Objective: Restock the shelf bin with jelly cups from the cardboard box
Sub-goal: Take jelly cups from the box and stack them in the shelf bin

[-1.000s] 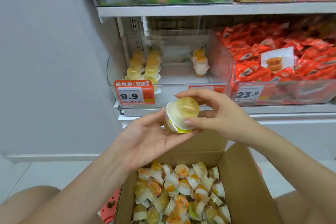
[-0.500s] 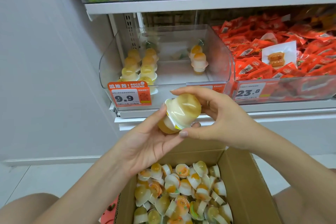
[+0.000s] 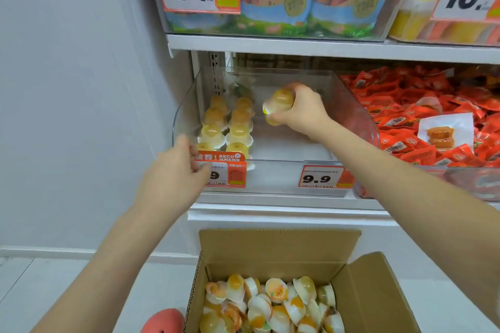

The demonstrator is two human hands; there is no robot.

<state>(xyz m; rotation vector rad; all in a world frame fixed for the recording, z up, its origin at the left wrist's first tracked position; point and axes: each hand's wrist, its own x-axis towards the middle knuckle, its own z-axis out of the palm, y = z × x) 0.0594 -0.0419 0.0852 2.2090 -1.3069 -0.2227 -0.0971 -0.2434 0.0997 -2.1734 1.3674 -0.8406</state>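
Gripped by the right hand (image 3: 300, 111), a yellow plastic jelly cup (image 3: 280, 104) is held inside the clear shelf bin (image 3: 357, 116); setting down beside the rows seems due. The left hand (image 3: 173, 178), loosely open, is held at the bin's front.

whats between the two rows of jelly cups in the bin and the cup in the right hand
Nothing: in the head view only bare bin floor separates the rows of jelly cups from the jelly cup the right hand grips.

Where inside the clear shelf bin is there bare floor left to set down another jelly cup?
Bare floor lies in the shelf bin, between the two jelly cup rows at its left and its right wall, below the right hand holding a jelly cup. The left side is crowded.
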